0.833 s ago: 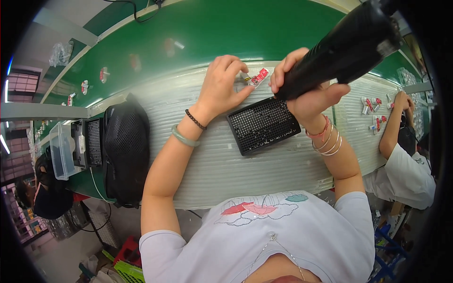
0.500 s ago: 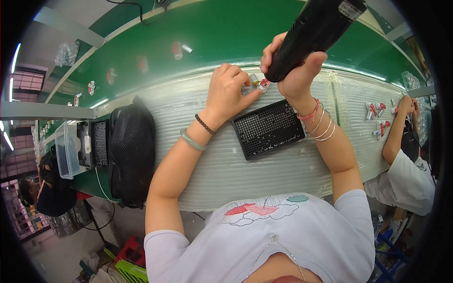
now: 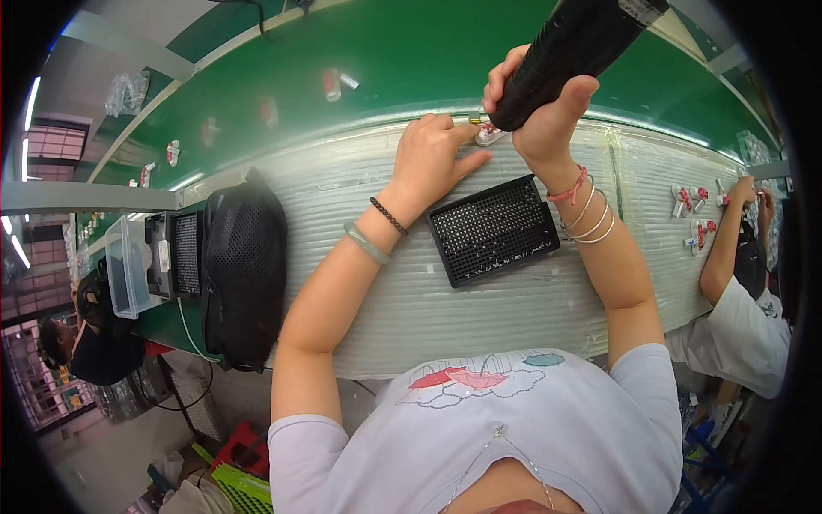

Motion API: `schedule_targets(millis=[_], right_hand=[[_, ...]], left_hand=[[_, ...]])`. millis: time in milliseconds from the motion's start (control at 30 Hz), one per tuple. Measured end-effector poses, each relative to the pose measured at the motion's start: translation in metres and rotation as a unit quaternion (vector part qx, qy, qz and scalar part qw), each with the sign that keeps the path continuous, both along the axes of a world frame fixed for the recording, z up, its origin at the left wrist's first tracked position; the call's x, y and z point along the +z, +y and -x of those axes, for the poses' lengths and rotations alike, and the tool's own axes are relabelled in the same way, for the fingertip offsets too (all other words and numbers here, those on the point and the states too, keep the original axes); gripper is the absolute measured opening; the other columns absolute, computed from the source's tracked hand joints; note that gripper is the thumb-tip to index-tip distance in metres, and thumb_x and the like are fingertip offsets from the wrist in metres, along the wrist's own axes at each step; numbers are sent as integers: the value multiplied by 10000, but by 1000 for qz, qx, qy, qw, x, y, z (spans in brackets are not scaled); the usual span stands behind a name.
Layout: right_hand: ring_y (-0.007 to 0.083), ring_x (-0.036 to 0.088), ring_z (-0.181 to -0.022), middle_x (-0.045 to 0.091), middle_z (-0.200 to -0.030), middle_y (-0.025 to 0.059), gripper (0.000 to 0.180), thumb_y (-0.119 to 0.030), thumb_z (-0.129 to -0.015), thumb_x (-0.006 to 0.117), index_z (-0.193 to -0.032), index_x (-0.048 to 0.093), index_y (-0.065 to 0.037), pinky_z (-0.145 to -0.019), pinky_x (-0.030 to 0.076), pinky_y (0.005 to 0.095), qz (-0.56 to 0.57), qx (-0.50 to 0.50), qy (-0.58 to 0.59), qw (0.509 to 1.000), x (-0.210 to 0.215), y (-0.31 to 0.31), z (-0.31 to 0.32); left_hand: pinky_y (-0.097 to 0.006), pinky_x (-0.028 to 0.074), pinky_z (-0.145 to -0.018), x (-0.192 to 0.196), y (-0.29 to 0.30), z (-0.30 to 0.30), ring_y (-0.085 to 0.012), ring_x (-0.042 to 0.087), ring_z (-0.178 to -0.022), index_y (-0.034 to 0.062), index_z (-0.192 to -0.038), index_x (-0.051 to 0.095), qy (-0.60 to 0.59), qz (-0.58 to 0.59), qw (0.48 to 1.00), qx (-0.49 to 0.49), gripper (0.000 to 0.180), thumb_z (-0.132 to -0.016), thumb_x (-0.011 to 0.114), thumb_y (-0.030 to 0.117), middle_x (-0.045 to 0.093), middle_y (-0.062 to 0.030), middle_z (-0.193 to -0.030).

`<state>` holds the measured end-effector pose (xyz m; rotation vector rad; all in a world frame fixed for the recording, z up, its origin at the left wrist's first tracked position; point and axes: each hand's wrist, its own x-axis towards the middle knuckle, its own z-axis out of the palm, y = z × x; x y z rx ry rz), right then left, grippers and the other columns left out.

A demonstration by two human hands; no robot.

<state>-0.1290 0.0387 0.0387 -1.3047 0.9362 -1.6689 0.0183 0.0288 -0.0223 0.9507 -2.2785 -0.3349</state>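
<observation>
My right hand point(image 3: 543, 120) grips a thick black power screwdriver point(image 3: 575, 47), held upright with its tip down on a small red and white part point(image 3: 490, 134) at the far edge of the white worktop point(image 3: 360, 206). The fingers of my left hand point(image 3: 431, 156) press on that part and hold it against the worktop. A black perforated tray point(image 3: 494, 229) lies just in front of both hands, between my forearms.
A green conveyor belt point(image 3: 385, 68) runs behind the worktop and carries small red and white parts. A black mesh bag point(image 3: 242, 265), a second black tray point(image 3: 185, 253) and a clear plastic box point(image 3: 128, 265) sit at the left. A co-worker's arm point(image 3: 723, 236) reaches in at the right.
My right hand has swung the screwdriver from lying slanted over the tray to standing upright on the small part. My left hand has stayed on the part.
</observation>
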Motion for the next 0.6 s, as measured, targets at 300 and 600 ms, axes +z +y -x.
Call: schedule_targets(millis=[300,600], right_hand=[[174,492,-535,502,-608,79,957,-935,-580,270,-802,477,-28,-519,437,284,-7,-14,0,1000,5,2,3],[114,521,-462,520,-546,58,793,-756,-775,393,-716,520,24,-420,401,220,84,25,-47,995,-10,-1,-11]], left_hand=[[-374,447,-669,3,-7,24,-257,545,-740,88,-768,686,-36,-29,998,44,214,-681,732,278,566,-81,-694],[-345,429,-663,1,1,-8,-240,495,-738,55,-808,672,47,-25,995,-88,223,-658,770,188,564,-65,-776]])
